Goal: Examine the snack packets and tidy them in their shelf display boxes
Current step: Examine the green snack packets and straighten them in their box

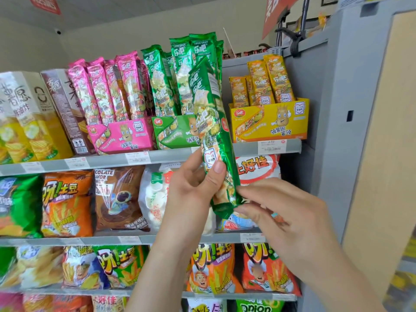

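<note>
Lower right, my right hand (290, 219) pinches a green packet (210, 122) that my left hand (191, 190) grips, outside its green box (173, 131), so I judge tidying remains.

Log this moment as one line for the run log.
step: examine | left hand: grips green packet | right hand: pinches its bottom end | packet: out of green display box, in front of it

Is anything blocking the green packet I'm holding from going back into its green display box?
Nothing visible stands between the green packet and the green display box right behind it. The other green packets stand upright in that box, so room may be tight.
</note>
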Tool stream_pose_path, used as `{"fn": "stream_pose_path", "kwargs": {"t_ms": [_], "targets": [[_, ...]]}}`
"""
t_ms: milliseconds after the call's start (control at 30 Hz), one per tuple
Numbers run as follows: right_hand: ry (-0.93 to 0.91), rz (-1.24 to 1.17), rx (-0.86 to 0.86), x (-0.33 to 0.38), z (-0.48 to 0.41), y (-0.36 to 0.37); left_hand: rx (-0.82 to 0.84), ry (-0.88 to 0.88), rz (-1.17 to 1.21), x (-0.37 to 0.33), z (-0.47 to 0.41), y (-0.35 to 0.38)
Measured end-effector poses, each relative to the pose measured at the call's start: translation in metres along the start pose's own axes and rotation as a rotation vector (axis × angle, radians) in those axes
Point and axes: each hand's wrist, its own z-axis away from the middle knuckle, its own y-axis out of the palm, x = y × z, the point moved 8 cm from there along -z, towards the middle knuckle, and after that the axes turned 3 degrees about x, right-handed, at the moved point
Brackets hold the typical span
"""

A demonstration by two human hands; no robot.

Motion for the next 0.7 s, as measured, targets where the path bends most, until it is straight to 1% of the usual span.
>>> {"fn": "stream_pose_path", "kwargs": {"t_ms": [100, 167, 233, 300, 367, 467, 500, 600, 700], "targets": [[0.041, -0.141, 0.036, -0.004, -0.007, 0.000, 0.055, 0.014, 0.006, -0.001, 0.005, 0.004], [0.080, -0.222, 0.086, -0.007, -0.008, 0.004, 0.092, 0.046, 0.015, -0.004, 0.008, 0.008], [0.119, -0.292, 0.140, -0.009, -0.008, 0.009, 0.101, 0.042, 0.025, -0.004, 0.010, 0.010], [0.163, -0.352, 0.154, -0.009, -0.011, 0.012, 0.154, 0.074, -0.014, -0.004, 0.014, 0.017], [0.196, -0.381, 0.115, -0.009, -0.016, 0.013, 0.180, 0.112, -0.079, -0.004, 0.019, 0.024], [0.190, -0.359, 0.056, -0.008, -0.024, 0.011, 0.124, 0.135, -0.152, -0.003, 0.022, 0.021], [0.176, -0.342, 0.032, -0.007, -0.027, 0.010, 0.129, 0.152, -0.169, -0.004, 0.023, 0.021], [0.140, -0.333, -0.059, -0.006, -0.036, 0.001, 0.160, 0.165, -0.233, -0.004, 0.027, 0.024], [0.172, -0.421, -0.128, -0.011, -0.043, -0.003, 0.224, 0.190, -0.278, -0.003, 0.030, 0.034]]}}
